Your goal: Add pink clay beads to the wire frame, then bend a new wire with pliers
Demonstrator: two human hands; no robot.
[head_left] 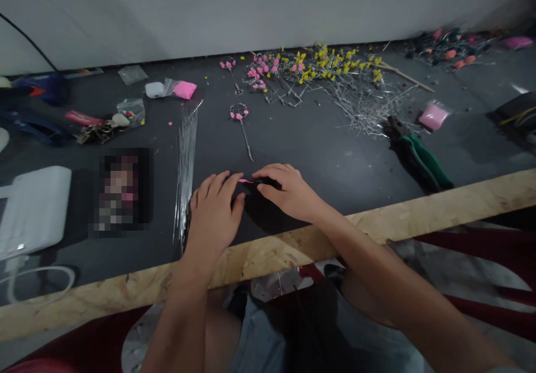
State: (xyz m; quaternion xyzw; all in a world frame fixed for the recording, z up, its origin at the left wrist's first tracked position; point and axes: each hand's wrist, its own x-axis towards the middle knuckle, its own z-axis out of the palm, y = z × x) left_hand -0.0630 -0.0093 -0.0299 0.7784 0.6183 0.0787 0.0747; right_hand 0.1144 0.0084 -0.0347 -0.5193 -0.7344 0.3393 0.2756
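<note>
The person's left hand (pixel 215 214) lies palm down on the dark grey table top (pixel 318 149), fingers stretched forward and a little apart, with the thumb pointing to the right. The right hand (pixel 288 191) lies just beside it, also palm down, its fingers bent toward the left. Between the fingertips of both hands sits a small, thin strip of pink clay (pixel 245 181), flat on the table and touched from either side; whether either hand truly grips it cannot be told, since the fingers cover most of it.

Just to the left of the left hand runs a bundle of thin, straight silver wires (pixel 185 155), lying lengthwise away from the person. Beyond the hands, well apart from them, lies a single wire stem with pink clay buds at its head (pixel 242 120). Farther back spreads a loose heap of wire stems tipped with pink and yellow clay buds (pixel 318 74). To the right of it lie pliers with green handles (pixel 414 152) and a small clear bag of pink clay (pixel 434 115). A pale chipboard edge (pixel 439 208) borders the table on the near side.
</note>
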